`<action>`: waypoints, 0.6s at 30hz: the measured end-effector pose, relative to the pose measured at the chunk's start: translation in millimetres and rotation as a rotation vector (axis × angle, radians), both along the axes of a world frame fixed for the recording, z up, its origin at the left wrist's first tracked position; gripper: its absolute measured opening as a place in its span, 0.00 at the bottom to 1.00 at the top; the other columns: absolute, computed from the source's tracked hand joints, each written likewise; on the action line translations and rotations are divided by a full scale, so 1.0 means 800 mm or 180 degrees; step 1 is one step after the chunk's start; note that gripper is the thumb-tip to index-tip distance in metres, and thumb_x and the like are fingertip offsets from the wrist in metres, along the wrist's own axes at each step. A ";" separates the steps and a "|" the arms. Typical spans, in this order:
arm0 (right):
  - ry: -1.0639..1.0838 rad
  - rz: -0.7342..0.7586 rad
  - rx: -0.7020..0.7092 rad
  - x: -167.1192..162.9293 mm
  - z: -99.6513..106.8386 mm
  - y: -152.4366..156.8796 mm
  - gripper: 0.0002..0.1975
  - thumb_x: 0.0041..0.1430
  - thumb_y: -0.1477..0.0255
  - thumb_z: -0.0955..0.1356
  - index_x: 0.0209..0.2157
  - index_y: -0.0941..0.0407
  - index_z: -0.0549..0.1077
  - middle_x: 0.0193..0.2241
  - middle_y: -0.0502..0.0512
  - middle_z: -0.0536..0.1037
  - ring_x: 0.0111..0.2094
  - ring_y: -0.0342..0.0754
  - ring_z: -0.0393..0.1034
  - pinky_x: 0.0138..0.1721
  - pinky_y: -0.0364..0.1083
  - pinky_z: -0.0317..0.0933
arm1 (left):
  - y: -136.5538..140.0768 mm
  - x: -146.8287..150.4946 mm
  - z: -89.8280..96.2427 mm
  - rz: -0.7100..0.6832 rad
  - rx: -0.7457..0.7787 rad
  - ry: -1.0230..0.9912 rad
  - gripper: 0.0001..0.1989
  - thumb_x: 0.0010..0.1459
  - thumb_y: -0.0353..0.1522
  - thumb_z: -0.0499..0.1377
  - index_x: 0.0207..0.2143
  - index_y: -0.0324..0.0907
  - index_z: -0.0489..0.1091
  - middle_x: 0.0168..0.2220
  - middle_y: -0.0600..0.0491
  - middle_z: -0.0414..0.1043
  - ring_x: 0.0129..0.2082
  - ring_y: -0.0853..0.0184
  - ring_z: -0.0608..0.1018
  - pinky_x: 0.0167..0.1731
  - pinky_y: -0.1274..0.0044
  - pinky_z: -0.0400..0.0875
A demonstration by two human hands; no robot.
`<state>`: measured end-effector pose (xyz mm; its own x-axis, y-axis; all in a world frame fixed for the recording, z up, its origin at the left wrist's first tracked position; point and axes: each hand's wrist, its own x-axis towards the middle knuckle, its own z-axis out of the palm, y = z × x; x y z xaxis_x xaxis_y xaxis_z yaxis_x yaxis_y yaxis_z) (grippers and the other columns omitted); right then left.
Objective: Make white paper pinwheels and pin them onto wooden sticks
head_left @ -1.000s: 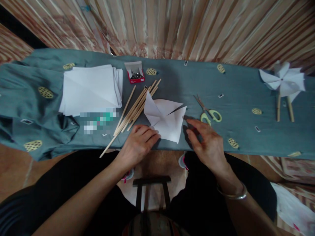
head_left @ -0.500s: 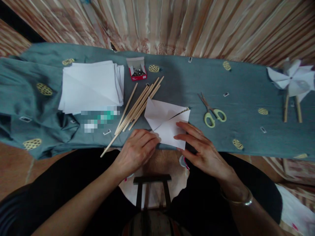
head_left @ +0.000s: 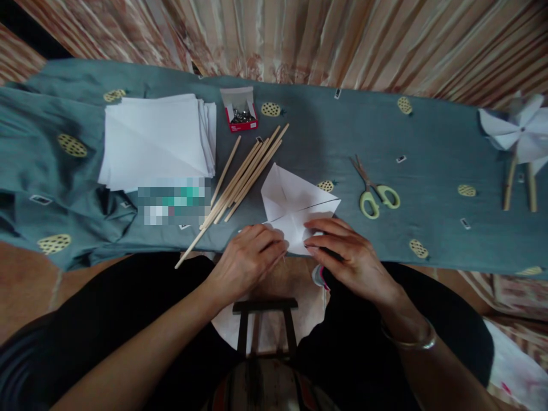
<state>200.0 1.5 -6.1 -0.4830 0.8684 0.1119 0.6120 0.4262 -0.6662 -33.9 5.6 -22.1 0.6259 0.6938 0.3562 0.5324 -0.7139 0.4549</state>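
A white sheet of paper (head_left: 293,191) with slits cut into it lies at the table's front edge, between my hands. My left hand (head_left: 256,251) is closed, its fingers pinching the paper's near-left part. My right hand (head_left: 342,248) grips the near-right part between curled fingers and thumb. The slit at the right shows as a thin dark line, and creases meet near the paper's middle. The near corners are partly hidden by my fingers.
Several wooden sticks (head_left: 246,177) lie left of the paper, one jutting past the table edge. A stack of white paper (head_left: 154,137), an open red box (head_left: 242,123) of small metal pieces, green-handled scissors (head_left: 371,191) and paper pinwheels (head_left: 520,128) are on the cloth (head_left: 432,171).
The paper has turned slightly clockwise, and its slit at the right has narrowed. My right hand has drawn its fingers closer together on the near-right part. The view has shifted a little.
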 end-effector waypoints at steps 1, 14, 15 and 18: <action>0.0015 -0.0015 0.0012 -0.001 0.000 0.000 0.07 0.64 0.74 0.66 0.39 0.56 0.77 0.48 0.58 0.77 0.52 0.51 0.69 0.53 0.54 0.66 | 0.001 0.001 -0.001 0.0015 -0.0016 -0.0025 0.06 0.63 0.28 0.57 0.41 0.38 0.72 0.38 0.48 0.77 0.38 0.64 0.75 0.37 0.72 0.72; 0.0787 -0.0679 -0.0091 -0.025 -0.015 -0.001 0.03 0.59 0.73 0.70 0.35 0.53 0.76 0.35 0.52 0.81 0.39 0.49 0.75 0.44 0.51 0.69 | 0.006 0.006 -0.002 0.0317 -0.0371 -0.0333 0.05 0.62 0.27 0.57 0.38 0.36 0.73 0.37 0.46 0.76 0.37 0.63 0.78 0.38 0.71 0.76; 0.0784 -0.0747 -0.0099 -0.027 -0.015 -0.001 0.03 0.58 0.74 0.70 0.34 0.53 0.76 0.33 0.52 0.81 0.38 0.49 0.75 0.43 0.51 0.69 | 0.006 0.006 0.000 0.0324 -0.0396 -0.0334 0.05 0.62 0.27 0.57 0.38 0.36 0.72 0.37 0.46 0.76 0.37 0.63 0.78 0.38 0.71 0.76; 0.0708 -0.0934 -0.0132 -0.033 -0.015 0.000 0.02 0.58 0.73 0.70 0.33 0.53 0.76 0.32 0.52 0.80 0.36 0.48 0.74 0.42 0.49 0.69 | 0.005 0.005 0.003 0.0357 -0.0486 -0.0341 0.07 0.62 0.28 0.57 0.42 0.35 0.71 0.37 0.46 0.76 0.37 0.63 0.78 0.38 0.72 0.76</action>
